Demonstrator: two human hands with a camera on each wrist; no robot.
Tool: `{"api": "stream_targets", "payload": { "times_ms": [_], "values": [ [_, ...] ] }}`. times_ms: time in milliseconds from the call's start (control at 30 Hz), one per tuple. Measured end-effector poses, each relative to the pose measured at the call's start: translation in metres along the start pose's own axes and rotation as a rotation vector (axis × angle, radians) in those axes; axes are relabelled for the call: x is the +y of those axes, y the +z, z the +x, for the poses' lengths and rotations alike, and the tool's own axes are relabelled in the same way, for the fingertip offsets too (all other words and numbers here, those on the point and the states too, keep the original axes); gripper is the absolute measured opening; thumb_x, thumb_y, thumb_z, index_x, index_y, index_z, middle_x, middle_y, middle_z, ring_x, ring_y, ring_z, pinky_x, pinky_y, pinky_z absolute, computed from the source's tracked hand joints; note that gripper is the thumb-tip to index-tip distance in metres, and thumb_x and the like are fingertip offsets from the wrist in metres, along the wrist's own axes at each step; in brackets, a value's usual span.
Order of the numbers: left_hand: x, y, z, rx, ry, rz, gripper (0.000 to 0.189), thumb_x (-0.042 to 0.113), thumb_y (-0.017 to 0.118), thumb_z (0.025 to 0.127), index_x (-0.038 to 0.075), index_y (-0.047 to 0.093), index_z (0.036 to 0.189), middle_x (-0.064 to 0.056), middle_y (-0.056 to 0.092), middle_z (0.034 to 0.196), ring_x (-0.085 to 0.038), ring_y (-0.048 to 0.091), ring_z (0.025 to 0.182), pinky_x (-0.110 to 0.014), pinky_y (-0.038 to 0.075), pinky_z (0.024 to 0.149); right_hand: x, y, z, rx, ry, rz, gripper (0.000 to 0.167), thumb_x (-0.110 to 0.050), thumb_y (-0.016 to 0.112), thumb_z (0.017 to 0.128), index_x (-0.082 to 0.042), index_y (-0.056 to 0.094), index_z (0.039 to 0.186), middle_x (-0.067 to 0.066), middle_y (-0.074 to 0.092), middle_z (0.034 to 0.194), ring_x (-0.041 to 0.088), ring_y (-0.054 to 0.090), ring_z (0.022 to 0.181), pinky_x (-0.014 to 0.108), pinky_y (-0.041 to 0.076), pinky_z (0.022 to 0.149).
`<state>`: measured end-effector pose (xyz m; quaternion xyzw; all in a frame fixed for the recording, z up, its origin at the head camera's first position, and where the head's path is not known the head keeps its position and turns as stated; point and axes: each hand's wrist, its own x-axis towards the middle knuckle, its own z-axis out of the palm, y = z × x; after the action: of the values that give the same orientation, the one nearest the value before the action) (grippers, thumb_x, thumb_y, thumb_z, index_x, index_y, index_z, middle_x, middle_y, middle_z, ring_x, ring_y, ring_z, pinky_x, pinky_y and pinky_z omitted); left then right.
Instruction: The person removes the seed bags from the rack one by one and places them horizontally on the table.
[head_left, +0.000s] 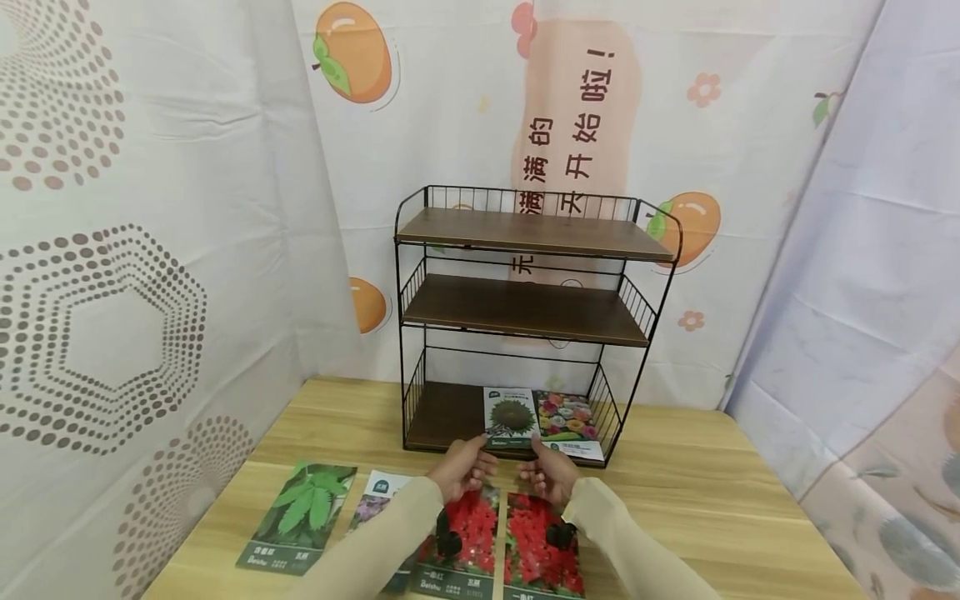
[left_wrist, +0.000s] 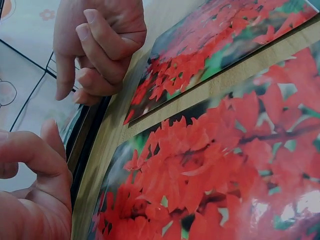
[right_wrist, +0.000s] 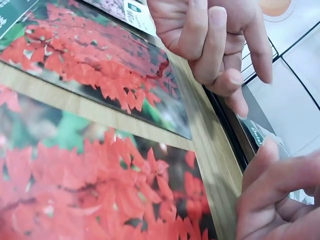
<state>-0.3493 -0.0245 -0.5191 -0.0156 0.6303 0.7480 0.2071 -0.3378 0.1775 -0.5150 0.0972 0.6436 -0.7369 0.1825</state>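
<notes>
A seed packet (head_left: 512,410) with a large round flower head lies on the bottom shelf, left of a packet of colourful blooms (head_left: 566,414). At its lower left corner is my left hand (head_left: 463,468), thumb tip overlapping the edge in the head view. My right hand (head_left: 555,473) mirrors it at the lower right corner. Both wrist views show a gap between thumb and fingers; the other fingers bend loosely. Just below the hands, two red-flower packets (head_left: 468,521) lie side by side on the table, partly covered by the wrists.
A three-tier rack (head_left: 525,312) with black wire sides and dark brown boards stands at the back of the wooden table (head_left: 690,492). A green-leaf packet (head_left: 309,508) and a purple-flower packet (head_left: 372,506) lie at the left; the left sleeve covers part of the latter.
</notes>
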Motion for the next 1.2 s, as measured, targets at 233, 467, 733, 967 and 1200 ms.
{"api": "stream_targets", "payload": {
  "times_ms": [233,467,733,967,1200],
  "values": [
    [-0.003,0.004,0.005,0.007,-0.004,0.004,0.055,0.034,0.043,0.112,-0.017,0.063,0.113,-0.010,0.066,0.080,0.000,0.034,0.048,-0.014,0.034,0.042,-0.003,0.004,0.006,0.066,0.033,0.028,0.070,-0.049,0.031,0.112,0.016,0.053,0.128,0.003,0.062,0.071,-0.002,0.039,0.046,0.012,0.037,0.044],
    [-0.007,0.007,0.004,-0.030,-0.006,-0.002,0.053,0.032,0.040,0.112,-0.015,0.064,0.113,-0.011,0.066,0.083,0.000,0.034,0.048,-0.014,0.035,0.043,0.003,0.005,0.013,0.185,0.016,0.076,0.067,-0.046,0.034,0.112,0.014,0.065,0.112,0.003,0.064,0.069,-0.002,0.041,0.045,0.014,0.038,0.043],
    [-0.007,0.007,0.001,-0.005,-0.010,-0.021,0.053,0.033,0.044,0.111,-0.016,0.064,0.113,-0.010,0.067,0.081,0.000,0.035,0.046,-0.014,0.035,0.042,0.008,0.008,0.015,0.193,-0.035,0.113,0.051,-0.032,0.042,0.113,0.013,0.065,0.110,0.003,0.066,0.067,-0.003,0.038,0.043,0.016,0.038,0.043],
    [-0.008,0.004,0.003,0.023,0.011,-0.034,0.050,0.030,0.046,0.111,-0.016,0.065,0.110,-0.010,0.068,0.079,0.000,0.037,0.047,-0.015,0.036,0.043,0.009,0.008,0.017,0.186,-0.042,0.134,0.038,-0.021,0.046,0.112,0.010,0.050,0.133,0.003,0.063,0.066,-0.002,0.039,0.043,0.015,0.038,0.043],
    [-0.012,-0.001,0.004,0.017,0.005,-0.023,0.050,0.028,0.043,0.112,-0.017,0.064,0.108,-0.010,0.067,0.078,-0.001,0.038,0.047,-0.015,0.036,0.043,0.006,0.006,0.017,0.140,0.003,0.217,0.016,-0.005,0.044,0.110,0.003,0.048,0.123,0.004,0.063,0.070,-0.003,0.042,0.043,0.014,0.039,0.043]
  ]
}}
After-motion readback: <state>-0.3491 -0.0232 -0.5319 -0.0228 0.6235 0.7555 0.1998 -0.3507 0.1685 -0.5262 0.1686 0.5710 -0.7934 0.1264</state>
